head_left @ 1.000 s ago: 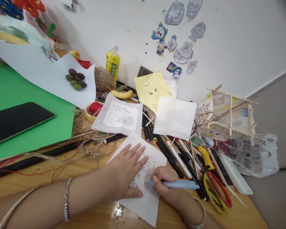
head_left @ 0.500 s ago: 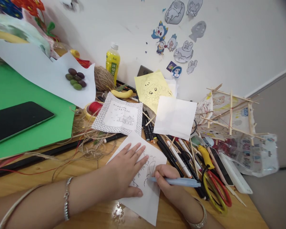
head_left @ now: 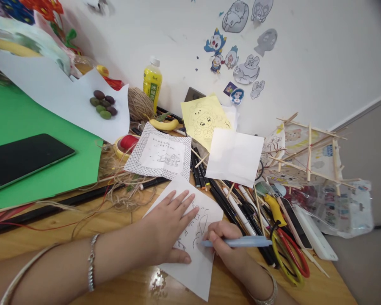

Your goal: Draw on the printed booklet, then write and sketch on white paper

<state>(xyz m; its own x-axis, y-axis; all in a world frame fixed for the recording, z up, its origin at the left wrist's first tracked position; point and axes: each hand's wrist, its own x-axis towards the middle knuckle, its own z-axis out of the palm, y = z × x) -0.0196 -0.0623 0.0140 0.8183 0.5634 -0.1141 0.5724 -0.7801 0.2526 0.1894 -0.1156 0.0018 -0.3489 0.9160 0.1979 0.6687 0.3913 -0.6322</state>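
A white sheet of paper [head_left: 197, 271] with black line drawings and handwriting lies on the wooden table in front of me. Flat on its left side rests my left hand [head_left: 169, 224], fingers spread, covering part of the writing. Gripped in my right hand [head_left: 227, 245] is a light blue pen [head_left: 250, 241], its tip at a curved line near the sheet's right side. Just beyond the sheet lies a paper with a patterned border and a small building drawing [head_left: 161, 154]. A blank white square of paper [head_left: 235, 156] lies over several markers [head_left: 238, 209].
Scissors [head_left: 288, 254] and a phone [head_left: 294, 222] lie to the right, near a stick frame [head_left: 309, 152]. At left, a black tablet [head_left: 25, 159] rests on green card [head_left: 79, 165]. A yellow bottle [head_left: 152, 82] stands by the wall beside twine [head_left: 140, 103].
The view has shifted slightly, moving the scene a little to the right. My right hand and the pen have moved very slightly; my left hand stays flat on the sheet.
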